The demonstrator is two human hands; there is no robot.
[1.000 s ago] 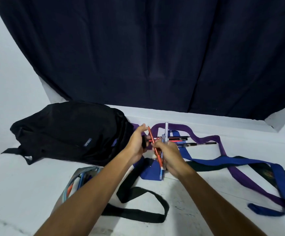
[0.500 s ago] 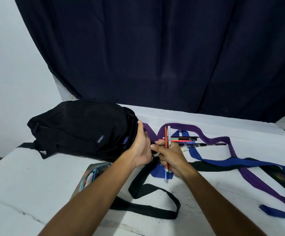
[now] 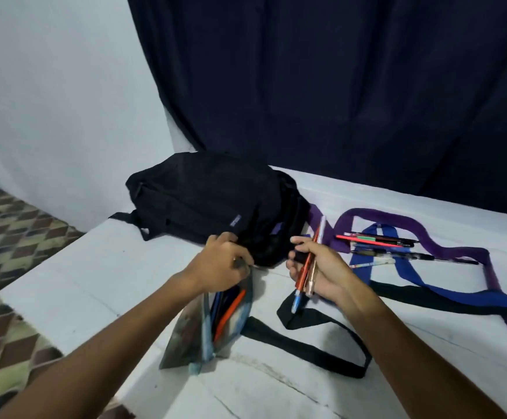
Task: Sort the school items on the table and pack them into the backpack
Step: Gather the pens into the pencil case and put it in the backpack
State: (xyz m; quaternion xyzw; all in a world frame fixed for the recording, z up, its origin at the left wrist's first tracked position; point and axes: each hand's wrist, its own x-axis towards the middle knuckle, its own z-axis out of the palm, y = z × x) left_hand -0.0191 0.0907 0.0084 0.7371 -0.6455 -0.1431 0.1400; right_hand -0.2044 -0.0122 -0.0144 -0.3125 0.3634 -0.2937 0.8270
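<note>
Nearest you, a black strap [image 3: 306,343] loops across the white table [image 3: 95,282] beside the open pencil pouch [image 3: 216,322], its top edge pinched by your left hand [image 3: 222,267]. Your right hand [image 3: 321,267] grips a bundle of pens [image 3: 306,267] — beyond, loose pens [image 3: 382,241] lie on purple and blue straps [image 3: 412,225], the black backpack [image 3: 210,201] at the table's far-left edge.

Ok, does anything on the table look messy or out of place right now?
Somewhat. A few loose pens still lie scattered across the tangled purple strap and blue strap, right of the black backpack. The pencil pouch gapes open, held at its top by the left hand. Nothing looks spilled or damaged.
</note>
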